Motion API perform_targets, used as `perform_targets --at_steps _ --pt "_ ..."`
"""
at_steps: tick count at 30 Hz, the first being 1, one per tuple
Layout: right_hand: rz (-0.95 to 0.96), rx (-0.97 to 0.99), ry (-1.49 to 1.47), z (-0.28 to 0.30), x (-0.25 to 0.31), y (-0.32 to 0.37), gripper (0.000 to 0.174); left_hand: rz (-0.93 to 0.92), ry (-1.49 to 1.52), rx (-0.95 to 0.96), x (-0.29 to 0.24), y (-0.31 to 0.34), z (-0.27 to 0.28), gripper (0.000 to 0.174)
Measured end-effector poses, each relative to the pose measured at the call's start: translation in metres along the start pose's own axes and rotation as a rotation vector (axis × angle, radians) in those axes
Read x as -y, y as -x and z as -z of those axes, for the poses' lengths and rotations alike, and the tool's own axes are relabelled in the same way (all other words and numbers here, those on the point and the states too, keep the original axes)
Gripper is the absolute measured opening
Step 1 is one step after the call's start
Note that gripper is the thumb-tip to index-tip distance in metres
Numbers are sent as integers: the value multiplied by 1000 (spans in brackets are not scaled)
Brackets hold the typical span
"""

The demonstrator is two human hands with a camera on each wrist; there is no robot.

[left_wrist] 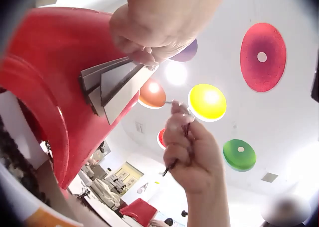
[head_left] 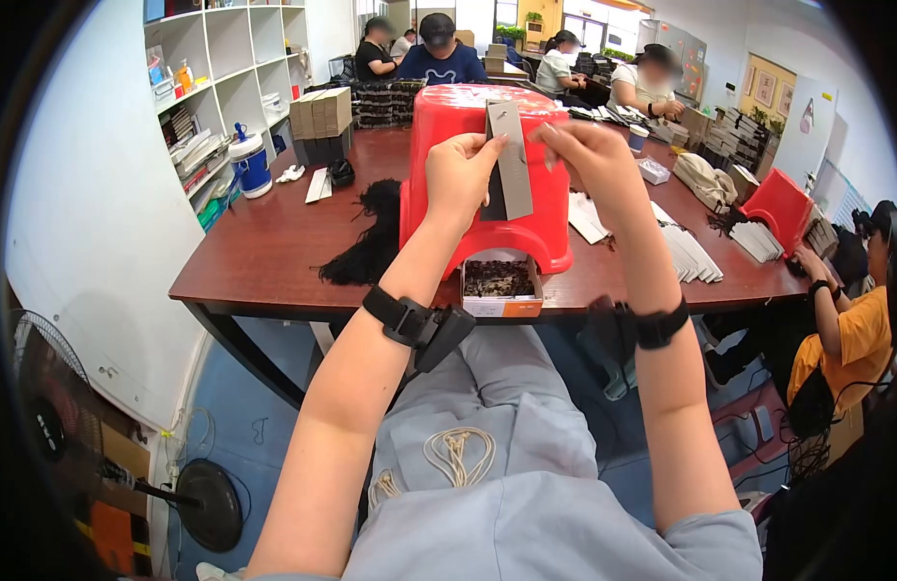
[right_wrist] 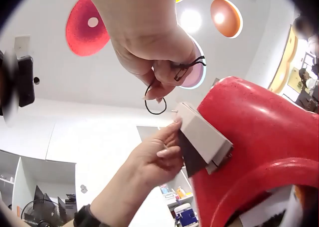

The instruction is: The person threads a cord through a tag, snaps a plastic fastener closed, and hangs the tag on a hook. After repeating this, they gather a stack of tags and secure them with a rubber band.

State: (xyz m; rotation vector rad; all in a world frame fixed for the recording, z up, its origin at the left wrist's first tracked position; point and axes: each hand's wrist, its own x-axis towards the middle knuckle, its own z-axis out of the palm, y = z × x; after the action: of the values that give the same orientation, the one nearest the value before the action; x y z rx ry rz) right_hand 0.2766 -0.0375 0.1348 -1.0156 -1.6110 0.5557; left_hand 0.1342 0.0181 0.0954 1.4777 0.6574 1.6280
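Observation:
A small stack of narrow grey card tags (head_left: 512, 174) leans against the front of a red plastic stool (head_left: 448, 131). My left hand (head_left: 458, 174) pinches the stack near its upper end, thumb on the front face. To the right of the tags, my right hand (head_left: 595, 155) is raised at the same height, its fingertips pinching a thin black cord (right_wrist: 155, 114). In the right wrist view one part of the cord hangs as a small loop below the fingers, close to the tags' top end. Knotted tails of it (right_wrist: 194, 62) stick out beside the curled fingers.
Under the stool sits an open box (head_left: 506, 309) of dark strands. Black cord bundles (head_left: 361, 237) lie left, white tags (head_left: 688, 254) right. Behind are stacked card blocks (head_left: 320, 111) and a blue-white jug (head_left: 250, 163). Other people sit around the table (head_left: 264, 242).

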Motion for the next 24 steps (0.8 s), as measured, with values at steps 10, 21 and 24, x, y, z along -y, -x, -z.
perform_targets --at_steps 10,21,24 --pt "6 24 45 -7 -4 -49 23 34 -8 9 1 0 2 20" --pt "-94 34 -153 1 -54 -18 27 -56 35 98 -10 -11 6 22" --pt "-133 41 -332 -8 -58 -18 26 -108 37 171 -5 -17 9 23"
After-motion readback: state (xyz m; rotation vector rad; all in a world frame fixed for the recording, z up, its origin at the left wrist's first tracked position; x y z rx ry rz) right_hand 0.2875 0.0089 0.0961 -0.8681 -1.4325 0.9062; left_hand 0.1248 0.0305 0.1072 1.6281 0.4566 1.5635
